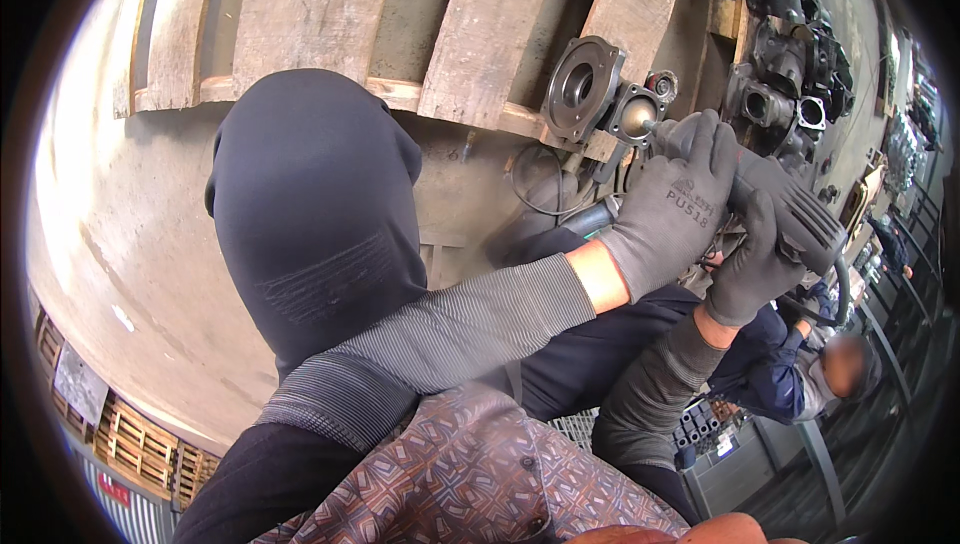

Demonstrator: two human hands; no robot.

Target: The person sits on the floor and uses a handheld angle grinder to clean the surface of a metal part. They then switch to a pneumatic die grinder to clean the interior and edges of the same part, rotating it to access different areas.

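Observation:
Both my hands wear grey gloves and are closed around a dark grey hand-held power grinder (805, 214). My left hand (680, 204) wraps its front part, near the tip. Behind it, my right hand (752, 262) grips the body, close to the cord end. The grinder's tip meets the round opening of a metal casting (637, 116) at the pallet's edge; whether it touches the metal, I cannot tell. Beside that opening stands a wide round flange (582, 89) with a central bore, seemingly part of the same casting.
A wooden pallet (310, 9) with gapped slats lies ahead. Several dark metal castings (770, 54) are piled to the right. A second tool (592, 216) and a looped cable (515, 179) lie below the casting. My dark-clothed knee (315, 204) rises at left. Another person (770, 354) is at lower right.

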